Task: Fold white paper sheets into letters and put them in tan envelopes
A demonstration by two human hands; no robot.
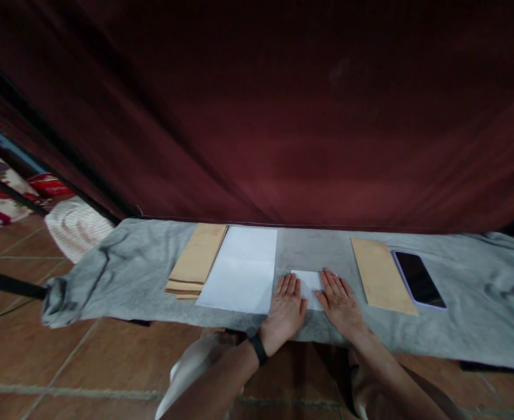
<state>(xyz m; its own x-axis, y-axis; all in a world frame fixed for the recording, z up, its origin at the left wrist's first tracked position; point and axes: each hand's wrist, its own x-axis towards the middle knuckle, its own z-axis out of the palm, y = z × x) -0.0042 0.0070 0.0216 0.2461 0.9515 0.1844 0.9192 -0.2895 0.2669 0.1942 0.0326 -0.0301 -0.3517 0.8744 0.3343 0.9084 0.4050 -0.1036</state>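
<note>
And here's the small paper (311,290), lying on the grey cloth (311,245) right in front of the person, a bare white strip of it showing between two hands. The left hand (286,302) lies on its left side, the right hand (339,302) on its right, both palms down, fingers out straight and close together, thumbs reaching inward. Nothing is pinched, as far as I can see; it's all flat pressure, one hand per side, which looks like a way of keeping the paper smooth and stopping it sliding on that soft cloth. Whether it's folded underneath, I can't tell from here.

Just left of it lies the big sheet (243,268), its lower right corner close by the left hand; whether they touch, I can't say. Beyond that, the brown stack (200,252), edges fanned a little at the near end, perhaps set aside as a supply within reach. Over to the right, a lone brown piece (383,275), slanted, and just beside it the phone (419,279), screen dark, probably parked there to stay out of the hands' way. A dark band (257,346) circles the left wrist, and behind everything hangs a red curtain (283,140).
</note>
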